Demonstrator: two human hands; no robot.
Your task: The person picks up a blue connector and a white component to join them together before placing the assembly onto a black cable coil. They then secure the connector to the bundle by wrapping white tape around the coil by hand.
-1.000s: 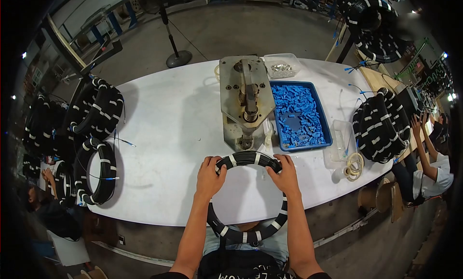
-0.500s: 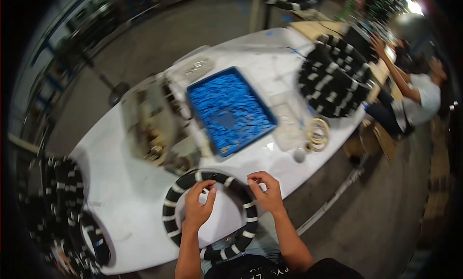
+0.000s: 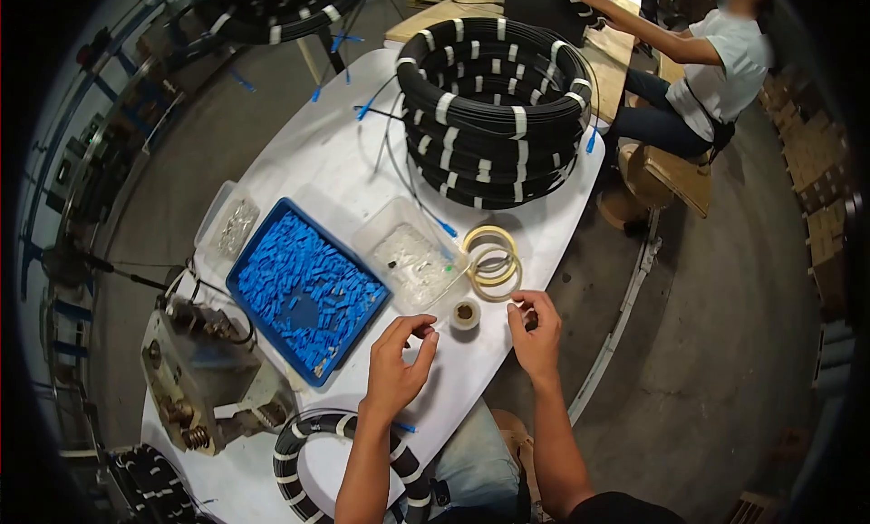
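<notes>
My left hand (image 3: 399,361) hovers over the white table edge, thumb and fingers apart, with nothing visible between them. To its right, my right hand (image 3: 538,335) is also open, its fingers curved, close below the masking tape rolls (image 3: 489,252). Between the hands stands a small white roll (image 3: 465,315) with a brown core. Below my left hand, partly covered by its forearm, lies a black cable coil (image 3: 288,460) bound with white bands. A blue connector (image 3: 405,428) pokes out beside that forearm.
A blue tray (image 3: 237,284) holds many small blue pieces. Clear bins (image 3: 362,238) with small clear parts flank it. A tall stack of banded cable coils (image 3: 494,116) stands at the back. A metal device (image 3: 204,379) sits left. A person (image 3: 716,71) works at the far right.
The view has swung right, towards the coil stack. Both hands have shifted from over the cable coil to the area by the tape rolls; the coil now sits lower left in view.
</notes>
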